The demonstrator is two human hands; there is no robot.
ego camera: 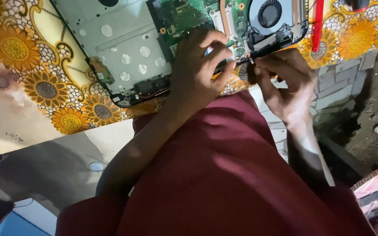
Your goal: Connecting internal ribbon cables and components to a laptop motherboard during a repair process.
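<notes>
At the table's near edge, our left hand (197,65) and right hand (285,83) pinch the opened laptop's (123,48) corner by the fan (269,13); a slip could crack fragile board (184,15) parts.

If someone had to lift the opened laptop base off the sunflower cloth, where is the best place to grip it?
Probably by the bare grey chassis edge on the person's left, coming from that side. The opened laptop base lies flat, and that stretch has no circuit board or fan. The left hand and right hand crowd the near corner.
</notes>
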